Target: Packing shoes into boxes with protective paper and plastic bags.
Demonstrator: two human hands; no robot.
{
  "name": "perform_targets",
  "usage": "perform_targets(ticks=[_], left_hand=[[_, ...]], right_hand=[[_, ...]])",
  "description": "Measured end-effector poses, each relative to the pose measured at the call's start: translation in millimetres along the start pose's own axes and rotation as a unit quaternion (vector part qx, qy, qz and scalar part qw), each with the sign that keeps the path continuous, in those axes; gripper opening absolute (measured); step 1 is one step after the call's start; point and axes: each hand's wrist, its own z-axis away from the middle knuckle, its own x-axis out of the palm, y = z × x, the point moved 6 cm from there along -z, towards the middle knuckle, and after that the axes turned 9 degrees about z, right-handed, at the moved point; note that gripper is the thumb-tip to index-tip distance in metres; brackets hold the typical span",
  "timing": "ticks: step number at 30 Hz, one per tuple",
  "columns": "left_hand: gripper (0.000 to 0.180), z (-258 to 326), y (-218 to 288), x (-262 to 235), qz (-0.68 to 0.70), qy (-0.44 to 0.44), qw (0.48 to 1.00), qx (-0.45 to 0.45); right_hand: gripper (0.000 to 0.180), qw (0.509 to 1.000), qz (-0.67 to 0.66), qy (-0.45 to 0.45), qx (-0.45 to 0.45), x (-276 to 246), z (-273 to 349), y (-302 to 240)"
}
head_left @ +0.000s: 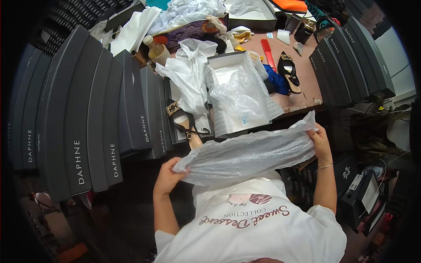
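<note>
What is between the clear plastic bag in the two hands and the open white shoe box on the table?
Nothing visible blocks it. The plastic bag, held by the left hand and right hand, hangs just before the open shoe box, which already holds crumpled plastic wrap.

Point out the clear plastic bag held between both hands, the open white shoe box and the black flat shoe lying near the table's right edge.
Clear plastic bag (250,155), head view, middle of the sheet.
Open white shoe box (219,61), head view, far inner wall.
Black flat shoe (290,72), head view, insole.

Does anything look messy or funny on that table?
Yes. The two black jewelled shoes are apart: one beside the open white shoebox, one further right. Crumpled white tissue paper spills over the box's edge.
</note>
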Motion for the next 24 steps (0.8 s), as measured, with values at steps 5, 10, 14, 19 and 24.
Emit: perform_targets(ticks=[5, 10, 14, 19, 24], left_hand=[[0.015, -13, 16, 3, -0.06, 0.023, 0.997, 0.031], [0.017, -23, 23, 15, 0.133, -0.001, 0.983, 0.126], [0.012, -24, 28, 13, 0.179, -0.03, 0.972, 0.151], [0.01, -30, 42, 22, 0.16, -0.089, 0.974, 0.134], [0.007, -31, 42, 34, -0.11, -0.052, 0.98, 0.159]], right_hand=[[0.023, 0.998, -0.023, 0.062, 0.002, -9, -5, -10], [0.016, 0.993, -0.105, 0.037, -0.05, -37, -12, 4], [0.01, 0.973, -0.176, -0.132, -0.069, -34, -16, 2], [0.015, 0.993, 0.027, -0.113, -0.011, -40, -13, -6], [0.017, 0.93, 0.331, -0.158, -0.014, -39, -5, -13]])
